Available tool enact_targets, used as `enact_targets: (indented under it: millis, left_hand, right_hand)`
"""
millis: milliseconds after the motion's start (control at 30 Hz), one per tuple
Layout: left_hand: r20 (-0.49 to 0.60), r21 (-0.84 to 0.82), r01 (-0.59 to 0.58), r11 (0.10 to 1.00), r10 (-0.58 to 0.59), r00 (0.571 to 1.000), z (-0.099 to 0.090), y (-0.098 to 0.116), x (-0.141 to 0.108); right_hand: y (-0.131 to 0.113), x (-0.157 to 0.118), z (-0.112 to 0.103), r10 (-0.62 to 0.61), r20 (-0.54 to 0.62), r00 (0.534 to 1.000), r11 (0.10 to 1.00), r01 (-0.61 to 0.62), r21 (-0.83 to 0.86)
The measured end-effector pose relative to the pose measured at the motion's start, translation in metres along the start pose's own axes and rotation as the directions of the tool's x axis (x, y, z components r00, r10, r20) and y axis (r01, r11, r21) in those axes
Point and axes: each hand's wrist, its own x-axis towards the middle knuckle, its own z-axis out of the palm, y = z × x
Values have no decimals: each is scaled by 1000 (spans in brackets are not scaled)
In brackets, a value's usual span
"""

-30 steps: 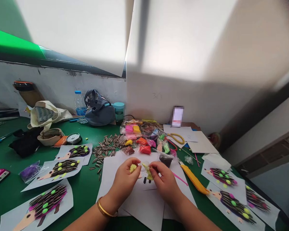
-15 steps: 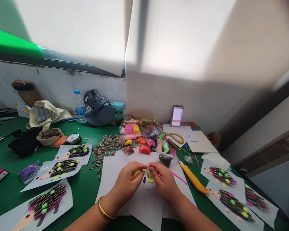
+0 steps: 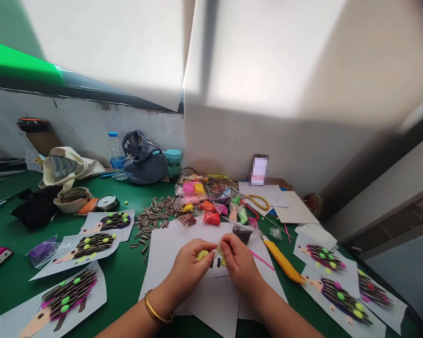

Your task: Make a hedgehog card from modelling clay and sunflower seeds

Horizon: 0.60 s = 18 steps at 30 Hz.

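Note:
Between the fingers of my left hand (image 3: 193,263) is a lump of yellow clay (image 3: 201,255), pinched near the fingertips. My right hand (image 3: 240,260) grips a small clear packet of yellow clay (image 3: 223,261), mostly covered by the fingers. Both sets of fingertips nearly meet over the white paper (image 3: 169,253). Two small dark pieces (image 3: 219,262) show below them on the sheet. Just beyond my right hand lies a bag of black clay (image 3: 243,233), and a pink stick (image 3: 262,260) rests to its right.
Striped sunflower seeds (image 3: 157,213) are heaped behind the paper, beside bagged coloured clay (image 3: 210,217). Hedgehog pictures (image 3: 70,295) lie at left and more hedgehog pictures (image 3: 338,291) at right. A yellow-handled cutter (image 3: 284,263), scissors (image 3: 259,202) and a phone (image 3: 259,170) are further right.
My hands have drawn slightly apart, the right one rising a little. More of the left-hand yellow lump shows, less of the packet, and a second dark piece is now visible.

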Motion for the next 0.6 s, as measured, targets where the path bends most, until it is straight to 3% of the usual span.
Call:
enact_targets:
  millis: [100, 200, 300, 433, 600]
  left_hand:
    - [78, 24, -40, 999, 38, 996, 5, 2, -3]
    - [75, -8, -12, 1000, 13, 997, 4, 3, -3]
    - [-5, -109, 82, 991, -83, 997, -2, 6, 1]
    - [-61, -281, 239, 929, -265, 962, -9, 11, 6]
    - [-23, -340, 251, 906, -274, 961, -7, 9, 6]
  right_hand:
    - [0, -2, 5, 0, 18, 1000, 1000, 0, -4]
    - [1, 0, 4, -24, 24, 999, 999, 23, 26]
    - [3, 4, -3, -5, 20, 1000, 996, 3, 86]
    - [5, 10, -12, 23, 52, 998, 983, -32, 181]
    - [1, 10, -11, -60, 177, 982, 977, 21, 213]
